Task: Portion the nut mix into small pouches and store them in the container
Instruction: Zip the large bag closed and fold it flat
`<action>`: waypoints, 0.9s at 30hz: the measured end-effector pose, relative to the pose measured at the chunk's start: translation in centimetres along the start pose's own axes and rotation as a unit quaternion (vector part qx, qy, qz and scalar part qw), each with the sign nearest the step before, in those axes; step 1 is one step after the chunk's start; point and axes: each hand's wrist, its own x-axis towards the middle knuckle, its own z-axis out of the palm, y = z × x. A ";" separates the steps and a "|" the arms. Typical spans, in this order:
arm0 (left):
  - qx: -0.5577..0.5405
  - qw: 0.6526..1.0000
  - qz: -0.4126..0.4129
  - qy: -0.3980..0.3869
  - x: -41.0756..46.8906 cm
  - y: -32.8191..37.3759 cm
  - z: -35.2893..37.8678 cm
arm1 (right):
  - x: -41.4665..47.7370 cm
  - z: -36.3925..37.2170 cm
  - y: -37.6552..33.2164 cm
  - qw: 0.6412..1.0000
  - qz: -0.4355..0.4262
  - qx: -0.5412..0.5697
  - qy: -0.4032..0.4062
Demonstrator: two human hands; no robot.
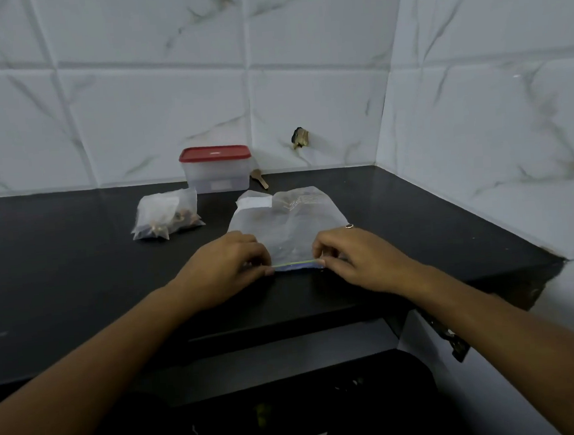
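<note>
A large clear zip bag lies flat on the black counter, its zip strip toward me. My left hand pinches the strip's left end and my right hand pinches its right end; a ring shows on the right hand. Two small clear pouches holding brown nuts lie together to the left, further back. A clear plastic container with a red lid on it stands against the back wall. A small wooden scoop lies right beside the container.
White marble-pattern tiles form the back wall and the right wall, meeting in a corner. A dark hole breaks the back tile. The counter's front edge runs below my wrists, with a dark shelf underneath.
</note>
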 end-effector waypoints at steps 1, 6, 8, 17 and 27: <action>-0.008 1.000 -0.005 0.003 0.4 0.0 0.0 | 0.2 0.0 0.0 1.000 0.006 0.007 0.008; -0.033 0.999 -0.031 -0.018 2.0 -0.1 -0.2 | 0.9 0.3 0.1 0.999 -0.008 -0.034 -0.014; -0.007 1.000 -0.022 -0.014 2.0 -0.4 0.1 | 1.1 0.0 0.4 0.999 -0.009 -0.025 -0.033; -0.006 1.000 -0.015 -0.018 3.3 -1.1 0.0 | 3.1 0.4 1.4 0.998 -0.041 -0.039 -0.010; 0.029 0.999 0.009 -0.037 4.7 -2.5 0.5 | 5.1 0.7 2.5 0.998 -0.047 -0.039 0.006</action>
